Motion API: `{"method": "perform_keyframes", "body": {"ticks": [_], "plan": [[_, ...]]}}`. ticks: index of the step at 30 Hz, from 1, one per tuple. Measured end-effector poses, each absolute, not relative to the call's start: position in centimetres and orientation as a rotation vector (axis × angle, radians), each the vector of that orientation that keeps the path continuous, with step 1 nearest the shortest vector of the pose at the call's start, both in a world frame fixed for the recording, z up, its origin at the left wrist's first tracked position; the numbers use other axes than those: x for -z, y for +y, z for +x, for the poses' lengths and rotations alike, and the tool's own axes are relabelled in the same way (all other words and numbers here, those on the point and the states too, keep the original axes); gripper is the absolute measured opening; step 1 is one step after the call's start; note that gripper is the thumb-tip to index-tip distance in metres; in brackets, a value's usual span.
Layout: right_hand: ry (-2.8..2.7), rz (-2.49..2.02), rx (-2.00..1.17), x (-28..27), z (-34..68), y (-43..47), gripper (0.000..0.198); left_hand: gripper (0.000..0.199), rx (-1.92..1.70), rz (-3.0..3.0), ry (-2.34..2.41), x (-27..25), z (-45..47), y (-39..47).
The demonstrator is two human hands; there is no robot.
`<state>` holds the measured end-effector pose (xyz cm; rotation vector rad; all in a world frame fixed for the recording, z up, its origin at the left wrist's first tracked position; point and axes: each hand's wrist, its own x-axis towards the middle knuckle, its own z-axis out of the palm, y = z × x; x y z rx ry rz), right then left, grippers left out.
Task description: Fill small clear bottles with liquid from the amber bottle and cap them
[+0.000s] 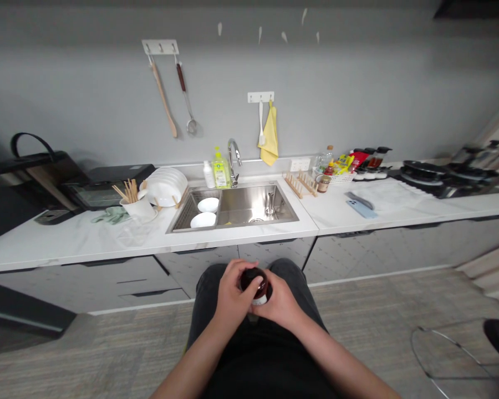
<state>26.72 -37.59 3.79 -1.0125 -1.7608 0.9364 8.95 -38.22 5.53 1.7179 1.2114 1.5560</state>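
Low over my lap I hold a dark reddish-brown jar with a white label on its side. My left hand is wrapped round its left side, the thumb lying over the top. From the right, my right hand closes round the jar's lower part. Both hands hide much of the jar, and I cannot tell whether a lid is on it. My legs in dark trousers are under and beside the hands.
Ahead runs a white counter with a steel sink holding two white bowls. Plates and a chopstick holder stand left. A wooden rack, a phone and a stove are right.
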Motion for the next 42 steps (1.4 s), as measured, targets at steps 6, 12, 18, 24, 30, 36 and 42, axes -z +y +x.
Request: {"method": "perform_keyframes", "body": {"ticks": [6, 12, 18, 24, 30, 36, 42], "plan": [[-1.764, -1.055, -0.935, -3.0, 27.0, -37.6, 0.075, 0.035, -1.43, 1.712, 1.008, -5.3, 8.3, -38.4], [-1.772, -0.998, -0.937, -3.5, 26.8, -37.3, 0.077, 0.05, -1.341, 1.715, 0.974, -6.5, 7.2, -37.3], [-1.776, -1.005, -0.931, -3.4, 27.0, -36.9, 0.084, 0.05, -1.411, 1.579, 0.825, -6.4, 7.0, -36.5], [-1.773, -0.977, -0.945, -2.9, 26.7, -36.4, 0.083, 0.047, -1.468, 1.489, 0.909, -5.4, 7.7, -36.1], [-1.744, -0.966, -0.989, -2.5, 26.7, -36.1, 0.079, 0.051, -1.395, 1.524, 0.772, -5.0, 6.6, -36.4], [-1.758, -0.994, -0.986, -2.6, 26.6, -36.3, 0.076, 0.04, -1.519, 1.526, 0.962, -4.1, 7.5, -36.1], [-1.758, -1.014, -0.977, -2.5, 26.8, -36.2, 0.082, 0.052, -1.423, 1.377, 0.886, -4.2, 7.5, -36.1]]}}
